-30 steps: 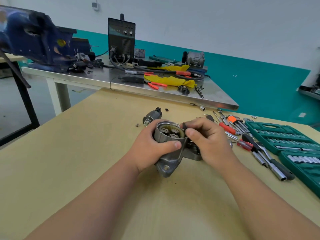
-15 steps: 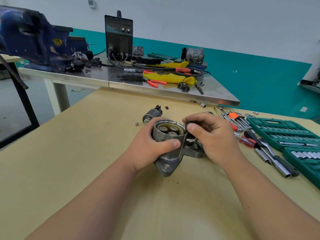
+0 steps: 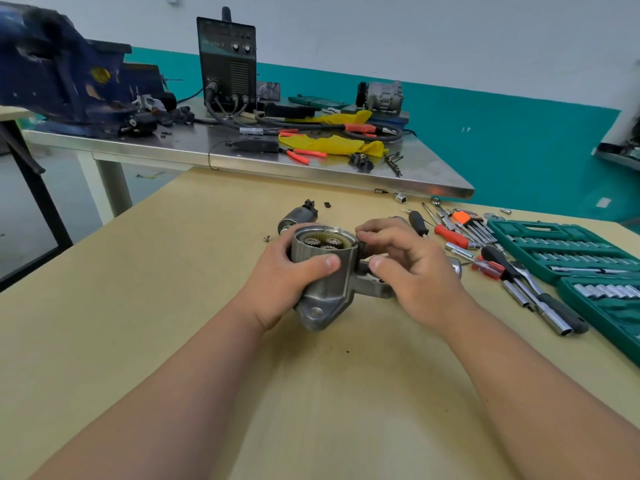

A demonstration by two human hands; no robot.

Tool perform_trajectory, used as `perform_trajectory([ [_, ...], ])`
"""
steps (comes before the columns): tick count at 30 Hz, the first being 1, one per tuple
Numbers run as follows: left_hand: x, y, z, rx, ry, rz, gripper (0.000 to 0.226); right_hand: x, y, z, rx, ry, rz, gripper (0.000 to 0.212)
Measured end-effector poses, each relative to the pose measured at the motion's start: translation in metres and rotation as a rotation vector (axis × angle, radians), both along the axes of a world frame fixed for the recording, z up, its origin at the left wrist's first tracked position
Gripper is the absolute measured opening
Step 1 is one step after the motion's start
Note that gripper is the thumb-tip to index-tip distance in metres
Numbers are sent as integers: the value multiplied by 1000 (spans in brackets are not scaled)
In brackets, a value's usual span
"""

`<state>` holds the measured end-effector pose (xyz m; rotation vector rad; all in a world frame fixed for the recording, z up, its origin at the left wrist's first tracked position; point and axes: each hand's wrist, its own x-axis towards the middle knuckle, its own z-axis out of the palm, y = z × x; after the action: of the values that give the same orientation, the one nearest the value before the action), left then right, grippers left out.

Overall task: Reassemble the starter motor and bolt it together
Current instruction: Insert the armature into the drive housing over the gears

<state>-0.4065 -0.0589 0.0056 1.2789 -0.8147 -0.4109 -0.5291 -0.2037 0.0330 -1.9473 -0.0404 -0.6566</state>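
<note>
the left grip (image 3: 287,284) is clamped round the starter housing (image 3: 327,289), thumb across its front, at the middle of the tabletop (image 3: 138,323), open end up. the right grip (image 3: 415,271), fingers curled, pinches a small dark part (image 3: 362,245) at the housing's rim, beside the gears (image 3: 320,242).

1. A blue vise (image 3: 65,81) sat at the left end of the steel worktop (image 3: 194,147) at the back.
2. A black welding machine (image 3: 227,60) stood upright near it, cables trailing from its front.
3. A yellow cloth (image 3: 332,144) lay just beside red-handled pliers (image 3: 304,154).
4. Green socket cases (image 3: 554,244) lay open at the right.
</note>
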Motion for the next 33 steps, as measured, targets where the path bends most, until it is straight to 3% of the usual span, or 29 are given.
perform_trajectory([
  [5,0,2,2,5,30,13,63,-9,1,2,-76,180,-83,56],
  [10,-4,6,2,-20,-28,51,62,-4,5,11,394,408,-32,33],
  [14,-6,5,2,-24,-95,64,60,1,4,21,411,616,7,22],
  [23,-4,5,1,-39,-167,67,63,10,4,25,351,656,-71,16],
  [33,-1,5,-4,-18,-154,73,67,12,4,20,421,646,-90,12],
])
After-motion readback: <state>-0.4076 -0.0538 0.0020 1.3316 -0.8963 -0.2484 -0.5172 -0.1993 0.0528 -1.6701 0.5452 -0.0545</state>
